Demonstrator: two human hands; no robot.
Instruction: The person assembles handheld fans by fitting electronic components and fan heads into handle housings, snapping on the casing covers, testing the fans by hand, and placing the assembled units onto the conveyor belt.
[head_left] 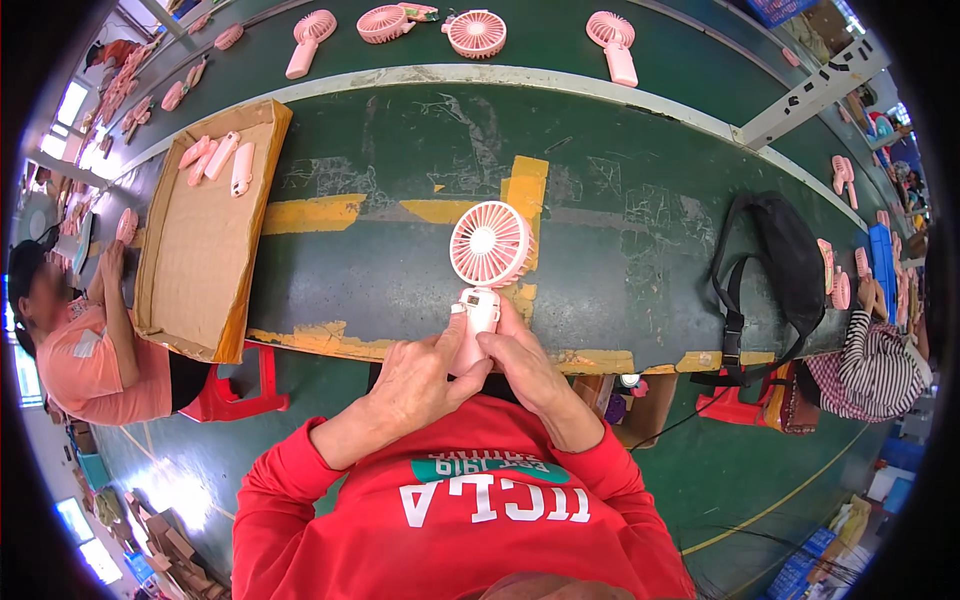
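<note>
A pink handheld fan (490,243) is held near the table's front edge, its round grille pointing away from me. My left hand (425,372) closes round the left side of the handle, with a finger by the small dark window near its top. On the other side, my right hand (523,362) grips the handle, its thumb lying across the front. The lower end of the handle is partly hidden by my fingers.
At left lies a shallow cardboard tray (200,270) with several pink handle parts (222,156). A black waist bag (780,255) rests at right. Beyond the white rail, pink fans (475,35) lie on a green surface. Co-workers sit on both sides.
</note>
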